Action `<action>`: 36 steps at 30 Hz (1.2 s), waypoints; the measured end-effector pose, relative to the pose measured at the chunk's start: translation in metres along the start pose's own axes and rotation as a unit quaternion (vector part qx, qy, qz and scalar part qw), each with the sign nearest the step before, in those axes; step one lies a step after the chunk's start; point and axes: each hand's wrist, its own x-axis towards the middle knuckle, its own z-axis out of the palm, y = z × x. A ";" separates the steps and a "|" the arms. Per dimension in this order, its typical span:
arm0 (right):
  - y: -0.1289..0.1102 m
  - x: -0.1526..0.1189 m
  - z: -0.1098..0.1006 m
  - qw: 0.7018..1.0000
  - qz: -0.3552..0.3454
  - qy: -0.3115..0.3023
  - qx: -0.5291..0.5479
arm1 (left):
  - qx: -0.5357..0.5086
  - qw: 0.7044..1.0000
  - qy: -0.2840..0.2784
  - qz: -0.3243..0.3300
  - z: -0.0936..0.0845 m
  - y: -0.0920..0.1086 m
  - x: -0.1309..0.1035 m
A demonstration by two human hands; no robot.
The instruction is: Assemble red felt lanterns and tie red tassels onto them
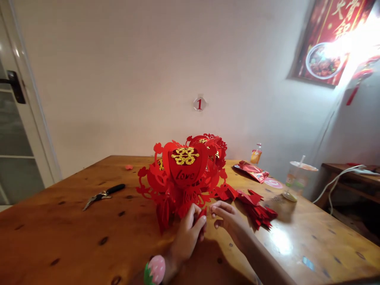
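A red cut-paper lantern [190,164] with gold ornaments and the word "love" stands in front of me on the wooden table [68,233]. My left hand [191,227] is closed on a small folded red paper piece [203,213] at the lantern's lower front. Just to its right, my right hand [227,215] has curled fingers, with thumb and fingertips apart and nothing visible between them. A second red lantern [218,146] sits partly hidden behind the first. Folded red paper pieces [258,209] lie right of my hands.
Pliers [103,194] with black handles lie at the left. Toward the right are a red packet [252,171], an orange drink bottle [256,153] and a clear cup with a straw [300,176]. A red paper scrap [128,167] rests near the back edge.
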 end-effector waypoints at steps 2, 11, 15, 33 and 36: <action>0.003 0.003 0.003 1.000 0.004 -0.008 -0.004 | 0.010 1.000 0.010 0.023 -0.003 0.000 -0.001; 0.019 0.021 0.005 0.998 0.003 -0.025 -0.049 | 0.034 0.998 0.054 0.018 -0.011 0.002 0.006; 0.021 0.027 0.005 0.998 0.003 -0.057 -0.042 | 0.039 0.993 0.108 -0.006 -0.014 -0.001 0.009; 0.031 0.022 0.000 0.976 0.074 -0.163 0.124 | -0.110 0.991 0.029 -0.077 -0.013 0.006 0.010; 0.030 0.022 0.000 0.976 0.073 -0.169 0.118 | -0.131 0.988 0.032 -0.079 -0.012 0.008 0.010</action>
